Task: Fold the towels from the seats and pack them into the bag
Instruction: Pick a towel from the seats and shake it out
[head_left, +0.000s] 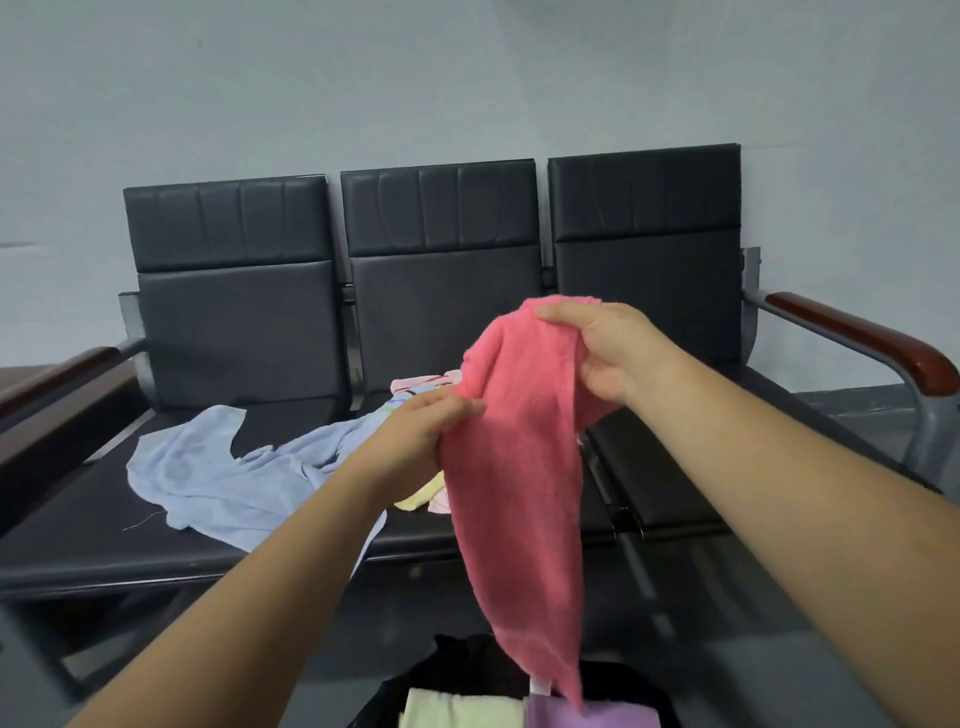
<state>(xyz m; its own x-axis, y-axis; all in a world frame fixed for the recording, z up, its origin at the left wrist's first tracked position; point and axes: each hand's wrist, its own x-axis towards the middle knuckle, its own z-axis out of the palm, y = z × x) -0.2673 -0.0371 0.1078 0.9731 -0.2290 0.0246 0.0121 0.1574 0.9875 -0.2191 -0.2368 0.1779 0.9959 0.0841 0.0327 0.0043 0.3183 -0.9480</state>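
Pink towel (514, 493) hangs lengthwise, tail down; left hand (421, 431), right hand (602, 353) pinch it.

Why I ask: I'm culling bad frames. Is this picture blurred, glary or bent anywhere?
Head view: the light is soft and even, with no harsh glare on the seats and only faint shadows. Head view: the wide lens bows the bench and tilts the armrest near the edge. Head view: the pink towel, held by the left hand and right hand, is fairly sharp; the bag looks softer and is cut off.
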